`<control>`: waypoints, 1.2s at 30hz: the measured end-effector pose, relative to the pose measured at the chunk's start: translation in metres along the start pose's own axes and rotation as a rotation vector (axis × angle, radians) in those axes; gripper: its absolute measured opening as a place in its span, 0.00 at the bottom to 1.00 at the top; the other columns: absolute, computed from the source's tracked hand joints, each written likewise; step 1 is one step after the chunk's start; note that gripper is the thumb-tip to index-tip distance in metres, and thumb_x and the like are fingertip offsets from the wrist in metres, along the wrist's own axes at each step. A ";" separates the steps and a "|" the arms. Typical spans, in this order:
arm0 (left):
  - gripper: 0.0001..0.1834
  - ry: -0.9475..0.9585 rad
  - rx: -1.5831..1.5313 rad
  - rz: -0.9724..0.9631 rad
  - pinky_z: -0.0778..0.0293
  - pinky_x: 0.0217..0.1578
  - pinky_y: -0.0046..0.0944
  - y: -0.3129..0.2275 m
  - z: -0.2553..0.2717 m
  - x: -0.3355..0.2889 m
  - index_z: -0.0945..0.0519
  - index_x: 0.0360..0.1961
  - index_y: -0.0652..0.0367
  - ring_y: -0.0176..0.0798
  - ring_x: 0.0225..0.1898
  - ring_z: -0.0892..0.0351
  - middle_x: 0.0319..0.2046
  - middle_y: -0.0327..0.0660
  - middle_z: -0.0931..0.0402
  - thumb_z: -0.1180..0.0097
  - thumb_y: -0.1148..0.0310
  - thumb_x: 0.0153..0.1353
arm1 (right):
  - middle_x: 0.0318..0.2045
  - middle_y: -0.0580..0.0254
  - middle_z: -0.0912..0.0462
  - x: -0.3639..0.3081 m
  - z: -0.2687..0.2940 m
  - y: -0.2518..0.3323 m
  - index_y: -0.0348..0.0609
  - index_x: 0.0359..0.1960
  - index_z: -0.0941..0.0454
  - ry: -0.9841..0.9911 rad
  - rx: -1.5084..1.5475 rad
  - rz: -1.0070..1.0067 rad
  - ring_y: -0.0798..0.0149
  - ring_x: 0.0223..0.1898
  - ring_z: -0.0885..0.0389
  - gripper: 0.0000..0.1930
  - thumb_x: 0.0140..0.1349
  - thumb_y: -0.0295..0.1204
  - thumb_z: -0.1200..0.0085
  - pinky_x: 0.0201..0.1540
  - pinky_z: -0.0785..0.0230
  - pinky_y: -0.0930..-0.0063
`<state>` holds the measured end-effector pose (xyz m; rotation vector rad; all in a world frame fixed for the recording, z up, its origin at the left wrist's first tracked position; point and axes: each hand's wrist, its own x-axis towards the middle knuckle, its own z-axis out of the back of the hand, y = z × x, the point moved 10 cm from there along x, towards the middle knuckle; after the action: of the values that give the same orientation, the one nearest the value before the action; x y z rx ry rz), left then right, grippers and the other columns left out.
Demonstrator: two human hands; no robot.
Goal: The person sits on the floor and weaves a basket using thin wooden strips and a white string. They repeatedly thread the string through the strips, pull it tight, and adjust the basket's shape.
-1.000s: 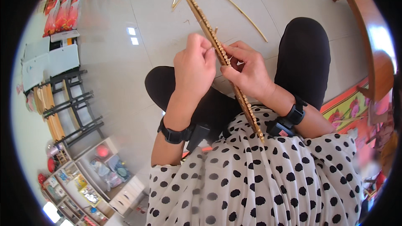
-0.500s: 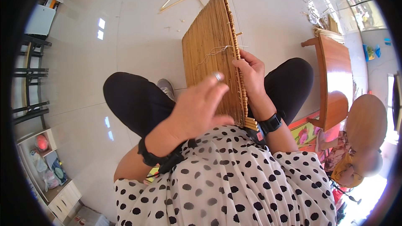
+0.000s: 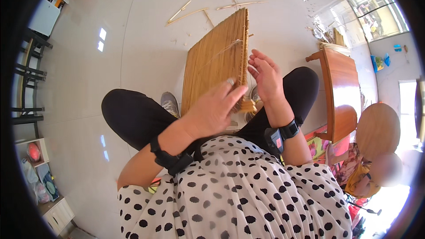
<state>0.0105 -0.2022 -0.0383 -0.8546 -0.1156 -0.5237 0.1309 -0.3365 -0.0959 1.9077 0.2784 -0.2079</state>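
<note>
A stiff panel of straw-coloured stalks (image 3: 214,51) stands tilted between my knees, bound by thin pale thread (image 3: 223,49) near its upper right. Stalk ends line its right edge, and a few stick out at the near corner. My left hand (image 3: 212,108), with a ring on one finger, closes over that near right corner; it is slightly blurred and its thumb is hidden. Just right of the panel's edge, my right hand (image 3: 268,77) is off it, open, with the fingers loosely bent and nothing visible in them.
Loose stalks (image 3: 188,14) lie on the tiled floor (image 3: 150,31) beyond the panel. To the right is a wooden table (image 3: 341,90), with a bundle of stalks (image 3: 335,48) by its far end. Another person (image 3: 361,181) sits lower right near a round wooden top (image 3: 378,130). Black stools (image 3: 31,75) stand left.
My right hand has let go of the panel's edge and opened. My left hand has moved from above the panel's face down to its near right corner. The panel has turned slightly.
</note>
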 end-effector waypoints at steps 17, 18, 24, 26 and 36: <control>0.29 -0.531 -0.011 0.150 0.25 0.43 0.33 0.073 0.174 0.074 0.25 0.58 0.57 0.36 0.39 0.19 0.41 0.45 0.16 0.53 0.85 0.54 | 0.62 0.50 0.24 0.014 0.003 0.114 0.42 0.63 0.24 -0.068 -1.182 0.659 0.50 0.62 0.27 0.31 0.54 0.28 0.34 0.62 0.29 0.61; 0.29 -0.516 -0.044 0.165 0.27 0.43 0.29 0.080 0.178 0.077 0.25 0.58 0.58 0.29 0.38 0.21 0.41 0.41 0.16 0.55 0.86 0.54 | 0.62 0.50 0.24 0.011 -0.001 0.112 0.43 0.62 0.23 -0.056 -1.294 0.720 0.47 0.64 0.28 0.31 0.53 0.29 0.33 0.64 0.30 0.59; 0.24 -0.465 -0.308 0.134 0.29 0.41 0.27 0.107 0.216 0.084 0.23 0.52 0.61 0.26 0.36 0.22 0.34 0.36 0.15 0.53 0.85 0.52 | 0.57 0.51 0.20 -0.014 -0.037 0.077 0.41 0.58 0.21 0.177 -1.295 0.694 0.48 0.62 0.26 0.31 0.51 0.34 0.29 0.64 0.31 0.57; 0.25 -0.426 -0.408 0.133 0.28 0.42 0.27 0.100 0.218 0.093 0.23 0.53 0.61 0.26 0.37 0.21 0.34 0.37 0.15 0.53 0.85 0.53 | 0.53 0.49 0.17 -0.021 -0.044 0.067 0.40 0.56 0.20 0.266 -1.266 0.609 0.48 0.59 0.24 0.29 0.51 0.35 0.29 0.61 0.29 0.58; 0.27 -0.262 -0.571 0.066 0.25 0.48 0.32 0.108 0.196 0.131 0.25 0.55 0.64 0.32 0.40 0.18 0.33 0.41 0.15 0.57 0.88 0.52 | 0.30 0.53 0.19 -0.057 -0.057 0.046 0.38 0.44 0.17 0.200 -1.163 0.697 0.49 0.34 0.18 0.14 0.60 0.32 0.35 0.36 0.23 0.59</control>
<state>0.1981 -0.0493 0.0559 -1.4800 -0.1806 -0.3824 0.0903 -0.3035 -0.0197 0.7690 -0.1446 0.5228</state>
